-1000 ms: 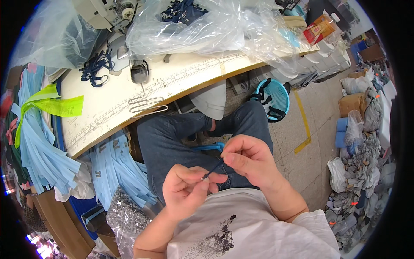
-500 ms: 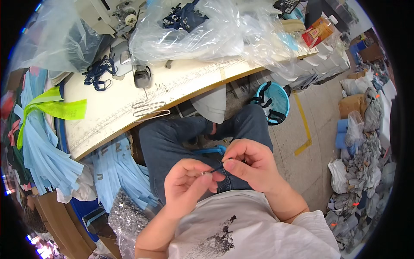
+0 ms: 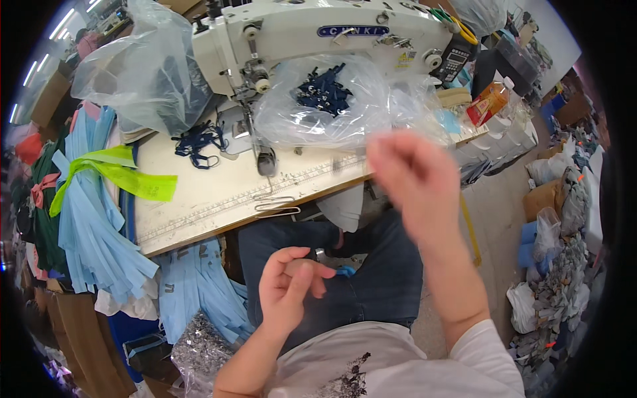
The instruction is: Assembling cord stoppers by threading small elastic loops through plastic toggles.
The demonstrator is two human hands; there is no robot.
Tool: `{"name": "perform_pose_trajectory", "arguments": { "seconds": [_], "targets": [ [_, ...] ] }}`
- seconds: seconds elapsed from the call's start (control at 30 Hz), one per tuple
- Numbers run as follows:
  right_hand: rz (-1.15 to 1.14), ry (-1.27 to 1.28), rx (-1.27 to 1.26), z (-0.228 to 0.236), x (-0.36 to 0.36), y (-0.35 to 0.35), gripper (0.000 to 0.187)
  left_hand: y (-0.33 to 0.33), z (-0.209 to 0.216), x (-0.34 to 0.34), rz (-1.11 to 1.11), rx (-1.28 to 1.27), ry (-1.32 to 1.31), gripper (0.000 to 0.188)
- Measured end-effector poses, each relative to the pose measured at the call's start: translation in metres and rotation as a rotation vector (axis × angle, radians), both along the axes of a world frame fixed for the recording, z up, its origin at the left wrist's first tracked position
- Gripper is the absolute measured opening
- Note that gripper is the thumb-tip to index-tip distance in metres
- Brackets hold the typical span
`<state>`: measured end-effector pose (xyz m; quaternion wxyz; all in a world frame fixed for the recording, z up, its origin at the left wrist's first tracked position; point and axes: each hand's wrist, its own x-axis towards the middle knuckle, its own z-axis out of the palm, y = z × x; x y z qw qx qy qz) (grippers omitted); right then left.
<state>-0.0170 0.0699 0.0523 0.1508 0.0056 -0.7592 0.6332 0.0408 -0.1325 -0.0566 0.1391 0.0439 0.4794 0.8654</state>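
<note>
My left hand (image 3: 285,288) is held above my lap with curled fingers and the thumb drawn in against them. A small silvery piece (image 3: 320,255) shows beside its fingertips; whether it is in the grip is unclear. Raised over the front edge of the sewing table (image 3: 219,215), my right hand (image 3: 415,176) is smeared by motion, and anything in its fingers cannot be made out. Just to its left and beyond lies a clear plastic bag (image 3: 285,123) holding a heap of navy straps with small metal bits (image 3: 324,89). More navy straps (image 3: 198,142) lie on the tabletop.
A white sewing machine (image 3: 292,33) spans the back of the table. Light blue strips (image 3: 86,199), topped by a lime green strip (image 3: 149,186), hang at the left. A bag of small metal pieces (image 3: 202,348) sits lower left. An orange-red bottle (image 3: 488,103) stands at right.
My hands have parted. The right one has moved up and away toward the table, while the left stays over my lap. The dark strap between them is gone from there, and the view has tilted up.
</note>
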Motion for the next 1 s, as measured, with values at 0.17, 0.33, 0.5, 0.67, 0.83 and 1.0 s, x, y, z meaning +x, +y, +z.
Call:
{"name": "perform_pose_trajectory", "arguments": {
  "seconds": [0.17, 0.33, 0.5, 0.67, 0.83, 1.0],
  "targets": [
    [0.05, 0.051, -0.515, 0.012, -0.042, 0.019, 0.016, -0.037, 0.014, -0.04, 0.238, -0.329, 0.154, 0.007],
    [0.089, -0.682, -1.379, -0.106, 0.059, 0.011, 0.014, -0.093, 0.02, -0.143, 0.532, -0.964, 0.447, 0.016],
    [0.057, -1.202, -1.467, -0.181, 0.159, -0.018, 0.011, -0.129, 0.015, -0.204, 0.425, -1.297, 0.69, 0.021],
    [0.262, -1.315, -1.112, -0.162, 0.149, -0.049, 0.017, -0.132, 0.003, -0.211, 0.359, -1.375, 0.857, 0.014],
    [0.454, -1.368, -0.976, -0.169, 0.13, -0.061, 0.026, -0.127, 0.014, -0.208, 0.383, -1.4, 0.92, 0.012],
    [0.486, -1.286, -1.0, -0.168, 0.131, -0.062, 0.033, -0.127, 0.006, -0.214, 0.52, -1.34, 1.068, 0.012]
  ]
}}
